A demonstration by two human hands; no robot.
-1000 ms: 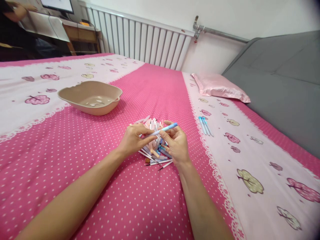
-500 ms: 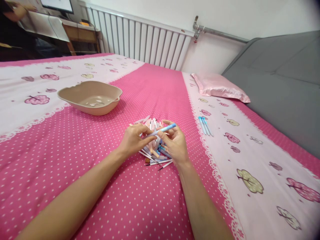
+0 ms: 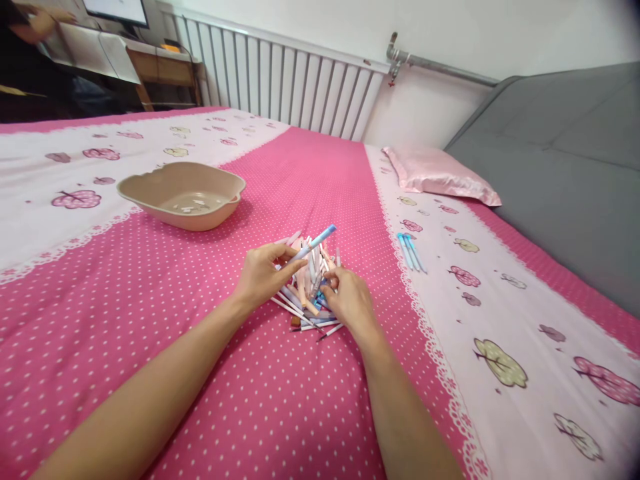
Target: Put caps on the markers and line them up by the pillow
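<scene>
A heap of pens (image 3: 310,293) in pink, white and blue lies on the pink dotted bedspread (image 3: 200,347). My left hand (image 3: 263,277) pinches a light blue pen (image 3: 315,242) and holds it slanted over the heap, tip pointing up and right. My right hand (image 3: 347,300) rests on the right side of the heap, fingers curled down among the pens; what they grip is hidden. Three blue pens (image 3: 410,251) lie side by side on the pale strip of the spread to the right.
A beige plastic basin (image 3: 183,195) stands on the bed at the back left. A pink pillow (image 3: 437,175) lies against the grey headboard (image 3: 560,160) on the right. A radiator (image 3: 280,80) runs along the far wall. Another person sits at a desk (image 3: 155,67) at the far left.
My right hand let go of the blue pen and dropped onto the heap. My left hand now holds that pen alone and has tilted it more upright.
</scene>
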